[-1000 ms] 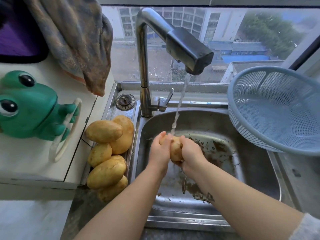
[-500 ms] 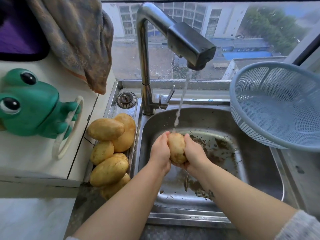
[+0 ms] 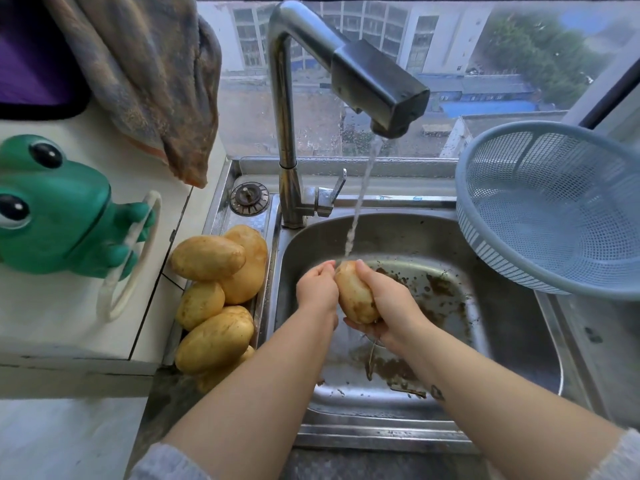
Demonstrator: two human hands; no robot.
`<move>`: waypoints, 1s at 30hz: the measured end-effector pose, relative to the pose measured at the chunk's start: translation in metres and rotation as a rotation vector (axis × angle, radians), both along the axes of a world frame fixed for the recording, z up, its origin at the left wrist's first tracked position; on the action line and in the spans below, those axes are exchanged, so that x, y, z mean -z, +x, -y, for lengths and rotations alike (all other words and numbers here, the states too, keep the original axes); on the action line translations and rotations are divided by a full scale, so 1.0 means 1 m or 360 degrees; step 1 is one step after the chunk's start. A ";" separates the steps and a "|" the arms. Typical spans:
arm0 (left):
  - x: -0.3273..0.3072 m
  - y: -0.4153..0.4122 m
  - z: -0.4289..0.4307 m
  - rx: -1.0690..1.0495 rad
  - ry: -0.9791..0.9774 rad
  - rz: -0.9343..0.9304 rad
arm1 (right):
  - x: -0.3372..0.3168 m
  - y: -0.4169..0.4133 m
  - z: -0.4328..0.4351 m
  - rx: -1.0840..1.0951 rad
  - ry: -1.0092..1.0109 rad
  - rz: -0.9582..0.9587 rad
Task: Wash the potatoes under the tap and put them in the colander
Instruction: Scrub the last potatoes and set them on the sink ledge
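Over the steel sink (image 3: 512,341), a yellow-brown potato (image 3: 353,292) sits under the stream running from the tap (image 3: 377,84). My right hand (image 3: 388,303) cups it from the right and below, fingers curled round it. My left hand (image 3: 317,287) presses against its left side with curled fingers. Several unwashed potatoes (image 3: 221,289) lie piled on the ledge left of the sink. A pale blue colander (image 3: 554,209) stands tilted on the right rim of the sink, with nothing inside.
Dirt and brown water lie on the sink floor. A green frog-shaped holder (image 3: 59,209) hangs on the white wall at left, under a draped cloth (image 3: 145,74). A drain plug (image 3: 249,198) rests behind the potato pile. A window runs behind the tap.
The potato has turned in my hands and now shows more of its length. Both hands have shifted slightly while staying under the stream.
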State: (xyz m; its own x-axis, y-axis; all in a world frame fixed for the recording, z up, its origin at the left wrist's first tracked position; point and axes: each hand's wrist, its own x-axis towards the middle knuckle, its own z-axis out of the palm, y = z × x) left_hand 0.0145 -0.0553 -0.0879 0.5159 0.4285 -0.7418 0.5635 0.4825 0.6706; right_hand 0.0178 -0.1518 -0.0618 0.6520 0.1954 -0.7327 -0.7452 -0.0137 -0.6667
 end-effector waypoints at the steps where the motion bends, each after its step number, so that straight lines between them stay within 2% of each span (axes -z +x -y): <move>1: 0.000 0.002 -0.001 0.0019 -0.0076 -0.0050 | -0.001 0.000 0.002 -0.0011 -0.0008 -0.0001; 5: 0.001 0.002 -0.006 0.0056 -0.0488 -0.0292 | -0.003 -0.001 0.007 -0.0078 0.0006 -0.0072; 8: 0.003 0.001 -0.007 0.0010 -0.0642 -0.0328 | -0.004 -0.002 0.009 -0.0104 0.0045 -0.0194; 12: 0.003 0.003 0.010 0.0009 -0.0497 -0.0100 | 0.000 0.004 0.006 0.0013 0.0055 -0.0246; 16: 0.008 -0.004 0.023 0.0214 -0.0105 0.0240 | 0.009 0.012 0.005 0.0114 0.0050 -0.0239; 20: 0.003 -0.013 0.013 0.0223 -0.0423 0.0360 | 0.012 0.014 0.005 0.0003 -0.0067 -0.0243; 24: -0.011 -0.009 0.001 0.0259 -0.0701 0.0184 | 0.007 0.011 0.006 -0.0100 -0.0061 -0.0218; 26: -0.015 -0.008 -0.004 0.0326 -0.0709 0.0157 | 0.004 0.011 0.009 -0.0100 -0.0041 -0.0266; 30: -0.010 -0.016 -0.010 0.0443 -0.0791 0.0423 | 0.005 0.019 0.015 -0.0042 0.0170 -0.0521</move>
State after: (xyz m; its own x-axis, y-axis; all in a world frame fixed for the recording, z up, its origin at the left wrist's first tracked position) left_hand -0.0011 -0.0448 -0.0781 0.7528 -0.1116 -0.6487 0.5576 0.6319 0.5383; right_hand 0.0367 -0.1673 -0.0666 0.3793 0.2962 -0.8766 -0.9202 0.0212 -0.3910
